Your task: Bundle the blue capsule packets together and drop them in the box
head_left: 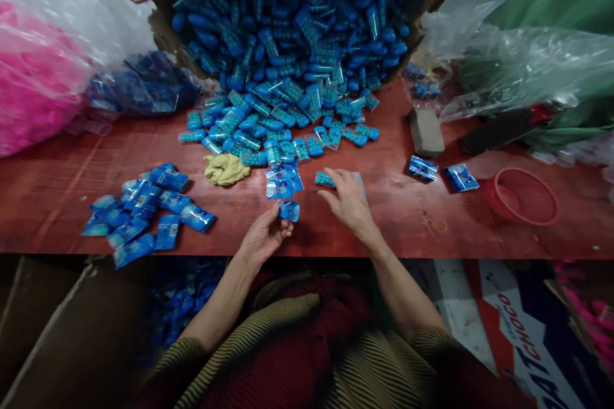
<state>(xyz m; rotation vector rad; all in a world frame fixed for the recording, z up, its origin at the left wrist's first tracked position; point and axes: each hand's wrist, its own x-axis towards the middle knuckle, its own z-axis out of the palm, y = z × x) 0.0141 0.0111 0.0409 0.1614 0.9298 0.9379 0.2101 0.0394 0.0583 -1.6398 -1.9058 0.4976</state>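
Note:
My left hand point(267, 233) pinches a small blue printed sleeve point(289, 211) between thumb and fingers, just above the table's front edge. Beyond it lies a short stack of flat blue printed sleeves point(282, 182). To the right, my right hand point(349, 199) is spread palm down with the thumb apart, over a clear tube of small turquoise balls point(325, 178). Whether its fingers press on the tube is hard to tell. Behind both hands, a heap of similar blue-capped tubes point(268, 118) spills out of a large carton point(165, 38).
Wrapped blue packs point(144, 199) lie in a pile at left on the red table point(288, 244). A yellow cloth point(225, 169) lies near the tubes. Two packs point(423, 169), a grey block point(426, 131) and a red basket point(520, 197) are at right. A bag of pink pieces point(36, 77) stands far left.

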